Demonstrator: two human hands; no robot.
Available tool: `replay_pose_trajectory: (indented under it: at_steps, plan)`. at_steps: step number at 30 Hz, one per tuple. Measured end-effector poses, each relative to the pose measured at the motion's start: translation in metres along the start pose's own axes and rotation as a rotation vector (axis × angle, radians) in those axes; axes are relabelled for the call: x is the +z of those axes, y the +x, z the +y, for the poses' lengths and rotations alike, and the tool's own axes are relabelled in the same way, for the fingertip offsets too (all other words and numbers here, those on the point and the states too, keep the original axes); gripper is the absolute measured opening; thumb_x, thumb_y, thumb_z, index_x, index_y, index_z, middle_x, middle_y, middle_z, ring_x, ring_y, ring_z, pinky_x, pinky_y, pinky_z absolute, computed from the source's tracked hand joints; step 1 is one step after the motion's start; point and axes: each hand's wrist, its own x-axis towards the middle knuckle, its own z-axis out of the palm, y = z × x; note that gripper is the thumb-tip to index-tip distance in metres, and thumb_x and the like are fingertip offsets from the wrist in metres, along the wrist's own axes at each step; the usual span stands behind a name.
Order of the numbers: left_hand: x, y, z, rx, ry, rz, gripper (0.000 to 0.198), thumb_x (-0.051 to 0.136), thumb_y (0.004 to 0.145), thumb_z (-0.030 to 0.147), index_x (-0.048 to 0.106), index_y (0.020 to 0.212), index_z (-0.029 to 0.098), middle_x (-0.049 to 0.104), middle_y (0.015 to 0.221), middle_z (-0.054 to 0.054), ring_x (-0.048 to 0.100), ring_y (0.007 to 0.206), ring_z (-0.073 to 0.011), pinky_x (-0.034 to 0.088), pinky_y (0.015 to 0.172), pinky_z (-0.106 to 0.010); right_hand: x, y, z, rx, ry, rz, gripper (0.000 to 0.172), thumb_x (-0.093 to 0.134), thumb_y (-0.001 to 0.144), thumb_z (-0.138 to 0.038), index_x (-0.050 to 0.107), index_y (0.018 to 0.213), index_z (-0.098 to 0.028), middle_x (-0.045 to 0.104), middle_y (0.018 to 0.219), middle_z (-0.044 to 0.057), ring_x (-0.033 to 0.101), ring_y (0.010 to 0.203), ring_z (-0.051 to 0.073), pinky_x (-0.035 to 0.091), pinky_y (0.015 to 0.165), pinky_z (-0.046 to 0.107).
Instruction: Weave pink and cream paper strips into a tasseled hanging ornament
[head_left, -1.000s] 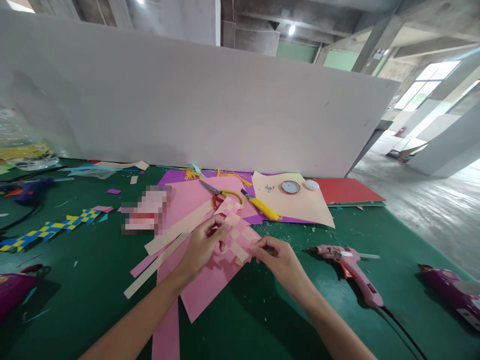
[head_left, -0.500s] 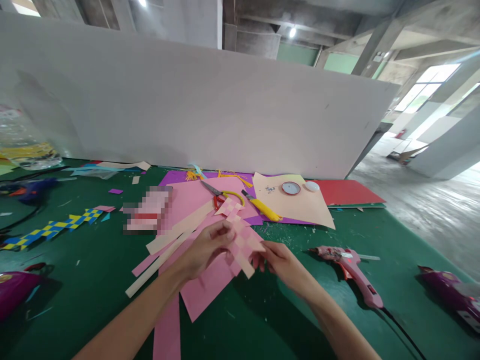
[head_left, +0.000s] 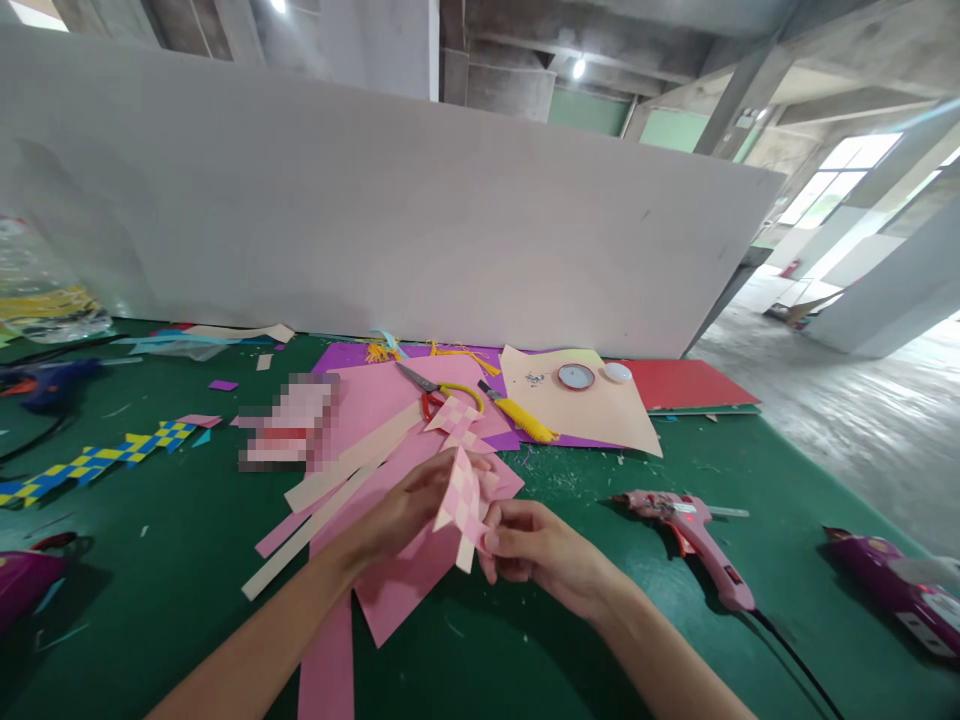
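Head view: held up in both hands, over the right edge of a pink sheet at mid-worktop, a pink-and-cream woven strip, bent and tilted. Left hand curled around it from the left; right hand pinching near the lower end, thumb against forefinger.

By the look of it, well begun but unfinished. Done: a checkered band along the visible length, reaching toward the worktop's far edge as far as the scissors. Left to do, judging by the near end: a pale tail hanging loose there, not tucked in. Apparently unwoven as well: loose paper strips fanned across the left side of the pink sheet. For comparison, toward the left side of the worktop, a blue-and-yellow woven strip in a similar check, seemingly longer.

Hard to make out: left fingertips, partly behind the weave; the underside of the band; the exact contact under the right thumb. Cannot tell the fold being made there. Blurred into blocks: a box left of the sheet. Cut off: a purple tool at far left, and the worktop's near edge, out of frame.
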Motion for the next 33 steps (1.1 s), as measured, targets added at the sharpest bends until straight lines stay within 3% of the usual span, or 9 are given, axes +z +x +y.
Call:
replay_pose_trajectory:
  at_steps: [3, 7, 12, 18, 22, 24, 26, 29, 33]
  plan:
    - [-0.004, 0.003, -0.009, 0.013, 0.115, 0.144, 0.036, 0.067, 0.074, 0.050, 0.064, 0.099, 0.025, 0.066, 0.098, -0.011, 0.060, 0.101, -0.0293, 0.051, 0.078, -0.039, 0.000, 0.001, -0.001, -0.077, -0.081, 0.130, 0.026, 0.068, 0.077, -0.036, 0.051, 0.070, -0.017, 0.056, 0.060, -0.003, 0.047, 0.054, 0.007, 0.023, 0.048, 0.021]
    - [0.001, 0.010, -0.006, -0.055, -0.087, 0.088, 0.052, 0.031, 0.090, 0.059, 0.065, 0.098, 0.020, 0.066, 0.088, -0.010, 0.064, 0.083, -0.0239, 0.052, 0.070, -0.035, -0.002, 0.004, -0.001, -0.164, -0.258, 0.268, 0.021, 0.064, 0.078, -0.034, 0.055, 0.072, -0.016, 0.055, 0.059, -0.003, 0.047, 0.055, 0.008, 0.025, 0.047, 0.021]
    - [0.003, 0.013, -0.002, -0.021, 0.013, 0.147, 0.031, 0.054, 0.086, 0.046, 0.060, 0.075, 0.017, 0.057, 0.070, -0.002, 0.055, 0.065, -0.0160, 0.047, 0.061, -0.028, -0.006, 0.008, 0.002, -0.165, -0.345, 0.316, 0.023, 0.063, 0.080, -0.036, 0.055, 0.071, -0.016, 0.055, 0.057, -0.003, 0.048, 0.052, 0.007, 0.027, 0.047, 0.020]
    - [-0.004, 0.015, -0.001, 0.046, -0.034, 0.317, 0.033, 0.056, 0.086, 0.042, 0.054, 0.065, 0.017, 0.049, 0.064, 0.001, 0.049, 0.060, -0.0121, 0.044, 0.059, -0.026, -0.011, 0.006, -0.003, -0.262, -0.293, 0.506, 0.032, 0.056, 0.084, -0.046, 0.053, 0.069, -0.017, 0.051, 0.050, -0.005, 0.043, 0.045, 0.007, 0.024, 0.042, 0.020]
    - [-0.009, 0.018, -0.004, 0.004, -0.059, 0.379, 0.025, 0.062, 0.081, 0.043, 0.061, 0.081, 0.018, 0.051, 0.066, 0.002, 0.049, 0.061, -0.0115, 0.043, 0.059, -0.024, -0.022, 0.004, -0.009, -0.383, -0.294, 0.678, 0.035, 0.049, 0.087, -0.050, 0.056, 0.074, -0.018, 0.051, 0.053, -0.003, 0.046, 0.046, 0.009, 0.029, 0.042, 0.021]
    - [-0.013, 0.019, -0.008, -0.039, -0.042, 0.424, 0.034, 0.065, 0.078, 0.045, 0.061, 0.102, 0.022, 0.055, 0.067, 0.003, 0.052, 0.061, -0.0122, 0.043, 0.058, -0.023, -0.029, 0.001, -0.011, -0.452, -0.438, 0.730, 0.027, 0.053, 0.085, -0.044, 0.059, 0.091, -0.018, 0.056, 0.064, -0.002, 0.051, 0.053, 0.011, 0.036, 0.046, 0.022]
    - [-0.017, 0.020, -0.011, -0.073, -0.032, 0.467, 0.047, 0.067, 0.075, 0.048, 0.057, 0.114, 0.023, 0.057, 0.068, 0.003, 0.054, 0.060, -0.0129, 0.042, 0.056, -0.023, -0.036, -0.006, -0.011, -0.509, -0.622, 0.790, 0.035, 0.055, 0.084, -0.039, 0.055, 0.112, -0.020, 0.061, 0.081, 0.001, 0.057, 0.065, 0.013, 0.044, 0.055, 0.025]
    - [-0.021, 0.020, -0.012, -0.068, -0.067, 0.480, 0.038, 0.067, 0.075, 0.047, 0.061, 0.102, 0.021, 0.057, 0.069, 0.002, 0.055, 0.060, -0.0118, 0.041, 0.054, -0.021, -0.046, -0.032, -0.008, -0.531, -0.888, 0.983, 0.044, 0.052, 0.085, -0.041, 0.049, 0.124, -0.021, 0.063, 0.093, 0.005, 0.060, 0.075, 0.017, 0.049, 0.066, 0.029]
    - [-0.022, 0.020, -0.011, -0.027, -0.265, 0.388, 0.026, 0.067, 0.078, 0.041, 0.058, 0.075, 0.017, 0.053, 0.069, 0.003, 0.051, 0.061, -0.0088, 0.044, 0.059, -0.020, -0.064, -0.084, 0.007, -0.363, -1.127, 1.384, 0.039, 0.051, 0.083, -0.051, 0.058, 0.109, -0.023, 0.067, 0.089, 0.004, 0.061, 0.069, 0.019, 0.048, 0.063, 0.032]
